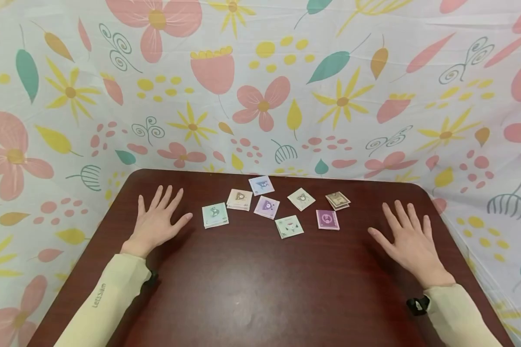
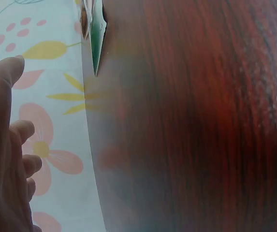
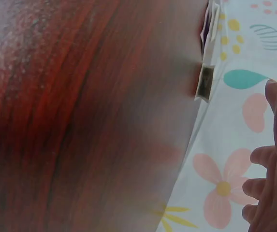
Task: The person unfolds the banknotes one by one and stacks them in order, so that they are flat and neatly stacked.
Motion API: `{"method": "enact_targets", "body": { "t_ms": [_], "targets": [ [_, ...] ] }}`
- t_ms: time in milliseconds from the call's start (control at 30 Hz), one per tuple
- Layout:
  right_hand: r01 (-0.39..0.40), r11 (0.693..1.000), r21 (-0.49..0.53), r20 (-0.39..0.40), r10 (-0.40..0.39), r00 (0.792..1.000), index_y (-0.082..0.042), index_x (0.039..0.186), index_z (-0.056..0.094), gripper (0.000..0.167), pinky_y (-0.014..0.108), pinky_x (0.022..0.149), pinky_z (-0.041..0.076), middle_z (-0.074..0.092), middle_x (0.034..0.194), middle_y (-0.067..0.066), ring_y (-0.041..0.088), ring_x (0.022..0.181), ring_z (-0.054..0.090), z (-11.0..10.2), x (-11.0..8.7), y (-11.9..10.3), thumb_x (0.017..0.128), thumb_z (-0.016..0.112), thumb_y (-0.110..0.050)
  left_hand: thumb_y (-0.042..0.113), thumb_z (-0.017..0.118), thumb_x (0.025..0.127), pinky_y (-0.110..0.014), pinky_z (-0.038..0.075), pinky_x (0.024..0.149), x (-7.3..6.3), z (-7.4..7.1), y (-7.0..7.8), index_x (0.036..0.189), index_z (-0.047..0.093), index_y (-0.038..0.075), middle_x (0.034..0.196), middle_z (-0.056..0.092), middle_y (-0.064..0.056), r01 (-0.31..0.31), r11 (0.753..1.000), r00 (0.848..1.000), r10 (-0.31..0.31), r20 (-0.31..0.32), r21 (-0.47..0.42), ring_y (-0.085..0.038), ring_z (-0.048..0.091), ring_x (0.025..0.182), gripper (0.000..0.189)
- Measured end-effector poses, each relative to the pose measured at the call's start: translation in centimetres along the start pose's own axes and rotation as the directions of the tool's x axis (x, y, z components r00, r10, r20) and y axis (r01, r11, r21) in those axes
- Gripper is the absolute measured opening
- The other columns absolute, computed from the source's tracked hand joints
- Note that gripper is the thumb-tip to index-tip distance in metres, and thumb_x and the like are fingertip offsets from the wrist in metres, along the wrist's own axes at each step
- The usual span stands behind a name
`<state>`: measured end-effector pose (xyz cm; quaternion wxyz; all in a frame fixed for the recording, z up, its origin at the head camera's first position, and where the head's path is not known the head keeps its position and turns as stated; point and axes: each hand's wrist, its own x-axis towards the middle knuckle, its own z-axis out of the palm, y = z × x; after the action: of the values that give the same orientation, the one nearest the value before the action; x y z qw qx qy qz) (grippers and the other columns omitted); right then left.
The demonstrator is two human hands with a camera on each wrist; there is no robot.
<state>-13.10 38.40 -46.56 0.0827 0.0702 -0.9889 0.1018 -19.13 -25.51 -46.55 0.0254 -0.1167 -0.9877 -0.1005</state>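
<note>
Several small squares of folded, printed paper lie spread over the far middle of the table. My left hand (image 1: 154, 225) is at the left with fingers spread, holding nothing; nearest to it is a teal folded paper (image 1: 215, 215). My right hand (image 1: 412, 246), also empty and spread, is at the right, closest to a dark purple paper (image 1: 327, 220) and a brown one (image 1: 337, 200). Between these lie a beige paper (image 1: 239, 199), a blue one (image 1: 261, 185), a lilac one (image 1: 267, 207), a pale green one (image 1: 301, 199) and a green one (image 1: 289, 227).
The dark red-brown wooden table (image 1: 243, 289) has rounded far corners. A white cloth (image 1: 260, 58) printed with flowers and leaves hangs behind it and along both sides. Dark bands show at both wrists, by the pale sleeves (image 1: 106, 294).
</note>
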Motion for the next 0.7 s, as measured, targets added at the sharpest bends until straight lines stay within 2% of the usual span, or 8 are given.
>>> {"method": "enact_targets", "body": {
  "t_ms": [167, 333, 467, 700],
  "targets": [
    [0.03, 0.999, 0.013, -0.023, -0.03, 0.999, -0.006, 0.163, 0.031, 0.086, 0.07, 0.12, -0.003, 0.025, 0.165, 0.031, 0.049, 0.157, 0.007, 0.1, 0.0, -0.3, 0.1, 0.061, -0.056, 0.07, 0.046, 0.1, -0.075, -0.007, 0.117, 0.0, 0.2, 0.3, 0.166, 0.026, 0.017, 0.171, 0.018, -0.021, -0.003, 1.0, 1.0, 0.003, -0.004, -0.003, -0.04, 0.006, 0.159, 0.088],
    [0.091, 0.995, 0.047, -0.103, -0.086, 0.991, -0.002, 0.155, 0.043, 0.081, 0.074, 0.111, 0.024, 0.04, 0.154, 0.033, 0.054, 0.143, 0.034, 0.2, 0.0, -1.4, 0.095, 0.073, -0.047, 0.063, 0.049, 0.102, -0.075, 0.004, 0.117, -0.1, 0.7, 0.9, 0.162, 0.037, 0.013, 0.165, 0.033, -0.022, -0.018, 0.998, 0.998, 0.015, -0.054, -0.065, -0.042, 0.02, 0.155, 0.078],
    [0.168, 0.984, 0.054, -0.172, -0.156, 0.973, 0.002, 0.144, 0.054, 0.07, 0.069, 0.099, 0.038, 0.053, 0.14, 0.031, 0.052, 0.126, 0.048, 0.2, 0.0, -2.5, 0.088, 0.081, -0.032, 0.053, 0.052, 0.104, -0.073, 0.017, 0.115, 0.0, 0.8, 1.5, 0.155, 0.047, 0.01, 0.152, 0.047, -0.022, -0.045, 0.993, 0.994, 0.034, -0.106, -0.11, -0.042, 0.036, 0.144, 0.067],
    [0.249, 0.966, 0.07, -0.196, -0.231, 0.953, 0.002, 0.126, 0.064, 0.046, 0.06, 0.095, 0.043, 0.065, 0.117, 0.023, 0.046, 0.111, 0.057, 0.1, 0.0, -5.0, 0.089, 0.08, -0.019, 0.045, 0.059, 0.103, -0.064, 0.035, 0.105, 0.5, 1.0, 2.6, 0.143, 0.057, 0.008, 0.139, 0.058, -0.019, -0.082, 0.989, 0.989, 0.066, -0.135, -0.121, -0.041, 0.05, 0.129, 0.054]
  ]
}}
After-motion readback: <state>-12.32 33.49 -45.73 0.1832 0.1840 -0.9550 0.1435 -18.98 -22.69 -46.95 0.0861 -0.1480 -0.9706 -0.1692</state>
